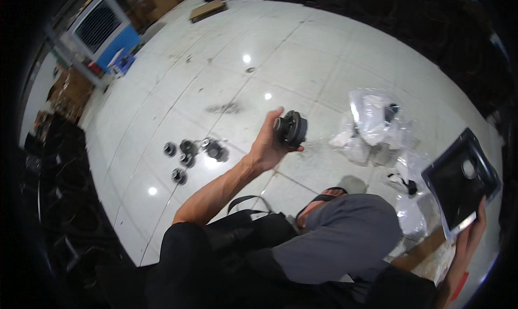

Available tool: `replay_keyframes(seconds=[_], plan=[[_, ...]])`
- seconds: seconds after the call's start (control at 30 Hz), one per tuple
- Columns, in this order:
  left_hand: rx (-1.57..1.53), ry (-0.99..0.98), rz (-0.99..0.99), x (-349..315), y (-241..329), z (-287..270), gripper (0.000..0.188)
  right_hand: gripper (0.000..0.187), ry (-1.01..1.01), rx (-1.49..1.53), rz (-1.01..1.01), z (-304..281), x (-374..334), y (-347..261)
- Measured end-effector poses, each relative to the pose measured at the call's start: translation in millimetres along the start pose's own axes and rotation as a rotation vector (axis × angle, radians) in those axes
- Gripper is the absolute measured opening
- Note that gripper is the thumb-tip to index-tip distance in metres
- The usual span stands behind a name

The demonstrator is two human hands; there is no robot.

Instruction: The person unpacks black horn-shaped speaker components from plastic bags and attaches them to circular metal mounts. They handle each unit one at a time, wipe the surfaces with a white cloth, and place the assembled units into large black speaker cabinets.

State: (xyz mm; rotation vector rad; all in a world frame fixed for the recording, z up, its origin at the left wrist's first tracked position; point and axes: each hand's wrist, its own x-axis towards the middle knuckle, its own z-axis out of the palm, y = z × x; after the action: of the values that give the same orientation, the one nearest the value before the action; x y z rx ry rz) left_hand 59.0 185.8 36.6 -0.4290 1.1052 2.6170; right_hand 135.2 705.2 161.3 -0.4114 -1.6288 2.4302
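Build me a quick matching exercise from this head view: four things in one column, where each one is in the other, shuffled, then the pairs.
Things:
1. black round part
2. black flat panel
3. cluster of small black round parts
4. clear plastic bags

Places:
A. crumpled on the floor between the two hands
B. gripped in the left hand, raised over the tiles
C. lying on the white floor tiles, left of the raised hand
D. held by its lower edge in the right hand, at the right of the picture

Pairs: 1-B, 2-D, 3-C, 4-A
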Motion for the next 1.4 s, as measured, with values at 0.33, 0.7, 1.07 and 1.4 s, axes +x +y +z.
replay_keyframes(seconds=[0.33, 0.7, 1.07, 1.4], plan=[[-0.382, -0.242, -0.218, 7, -78, 182, 0.045, 0.016, 0.097, -0.385, 0.069, 25, -26, -12], [-0.455, -0.49, -0.442, 10, -123, 196, 0.045, 0.041, -0.305, -1.32, -1.184, 60, -51, 0], [-0.294, -0.488, -0.604, 15, -148, 196, 0.041, 0.026, -0.6, -1.4, -1.211, 65, -42, -6], [-0.26, -0.546, -0.691, 11, -145, 197, 0.034, 0.019, -0.758, -1.541, -1.212, 69, -38, -19]])
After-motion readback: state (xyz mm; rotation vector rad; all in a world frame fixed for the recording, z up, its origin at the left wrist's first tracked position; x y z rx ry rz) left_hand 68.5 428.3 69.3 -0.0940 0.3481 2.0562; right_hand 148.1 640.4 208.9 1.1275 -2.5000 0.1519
